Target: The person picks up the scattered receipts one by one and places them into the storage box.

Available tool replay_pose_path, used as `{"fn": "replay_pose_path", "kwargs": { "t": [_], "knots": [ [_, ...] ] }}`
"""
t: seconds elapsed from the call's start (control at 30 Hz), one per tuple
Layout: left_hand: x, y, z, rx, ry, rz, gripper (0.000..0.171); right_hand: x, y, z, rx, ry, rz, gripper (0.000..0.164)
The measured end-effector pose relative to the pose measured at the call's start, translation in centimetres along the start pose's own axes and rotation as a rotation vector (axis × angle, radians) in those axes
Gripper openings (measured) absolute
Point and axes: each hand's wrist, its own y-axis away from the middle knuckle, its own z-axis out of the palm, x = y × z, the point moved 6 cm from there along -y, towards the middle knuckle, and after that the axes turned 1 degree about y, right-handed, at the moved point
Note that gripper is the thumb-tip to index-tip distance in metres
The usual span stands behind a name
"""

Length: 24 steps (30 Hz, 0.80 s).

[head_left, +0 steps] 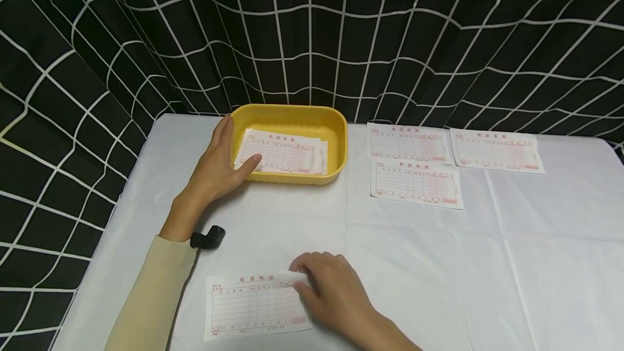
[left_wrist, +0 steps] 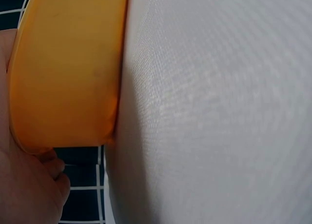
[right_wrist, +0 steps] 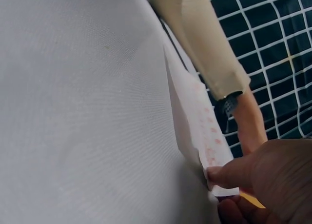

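My left hand (head_left: 214, 164) grips the left end of a yellow plastic basket (head_left: 292, 179), its thumb over the near rim and its other fingers along the outer side. The left wrist view shows the basket's side wall (left_wrist: 68, 72) close up against that hand (left_wrist: 29, 185). Inside the basket lie overlapping white receipt slips (head_left: 278, 151) printed in red. Nearer the body, my right hand (head_left: 336, 291) pinches the right edge of another receipt slip (head_left: 258, 307). In the right wrist view this slip (right_wrist: 200, 121) is partly lifted from the cloth, with the thumb on its printed face.
Right of the basket, three more receipt slips lie on the white tablecloth: one near the basket (head_left: 408, 144), one below it (head_left: 416, 183), one farther right (head_left: 497, 150). A black curtain with white grid lines (head_left: 312, 37) borders the table's back and left. A black wrist device (head_left: 208, 238) sits at the left cuff.
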Motion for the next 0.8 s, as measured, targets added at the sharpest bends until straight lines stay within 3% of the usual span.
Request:
{"fn": "replay_pose_path", "kwargs": {
  "t": [0.2,0.47,0.8],
  "knots": [
    [0.0,0.0,0.0,0.000,-0.005,0.001,0.105,0.3,-0.1,-0.1,-0.014,-0.038,0.005,0.019],
    [0.1,-0.1,0.1,0.007,0.007,0.017,0.104,1.7,-0.4,-1.3,-0.051,-0.272,0.082,0.015],
    [0.2,0.0,0.0,0.008,0.009,0.016,0.104,4.0,-1.2,-3.5,0.009,-0.470,0.161,0.004]
  ]
}}
